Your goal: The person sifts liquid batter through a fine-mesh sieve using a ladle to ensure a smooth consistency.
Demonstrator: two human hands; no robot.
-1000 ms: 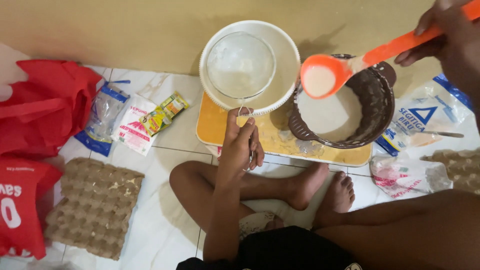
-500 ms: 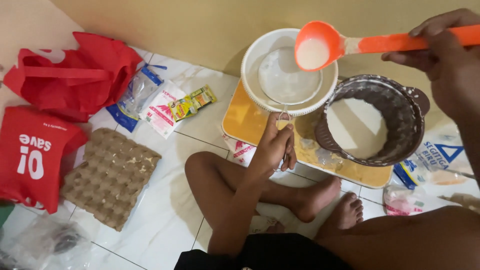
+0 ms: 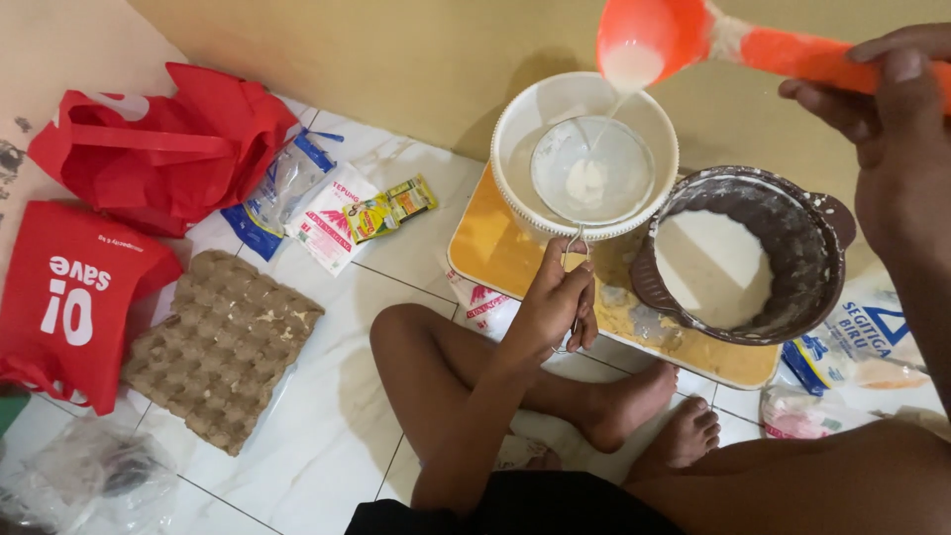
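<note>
Head view: our right hand [image 3: 906, 159] grips an orange plastic ladle [image 3: 654, 40], tipped and pouring white powder into a round wire sieve [image 3: 592, 170] whose handle our left hand [image 3: 555, 302] clasps over the white bowl [image 3: 515, 129]. Right of the bowl a brown pot [image 3: 792, 218] stands on a yellow tray [image 3: 485, 248]; left lie sachets [image 3: 381, 210], red bags [image 3: 168, 139], an egg carton [image 3: 218, 342] on white tiles [image 3: 327, 416].

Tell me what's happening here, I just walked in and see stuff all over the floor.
A person sits on the tiled floor. The right hand tips an orange ladle, pouring white liquid through a sieve into a white bowl. The left hand has a grip on the sieve's handle. Beside it, on a yellow tray, stands a brown pot of white liquid.
</note>
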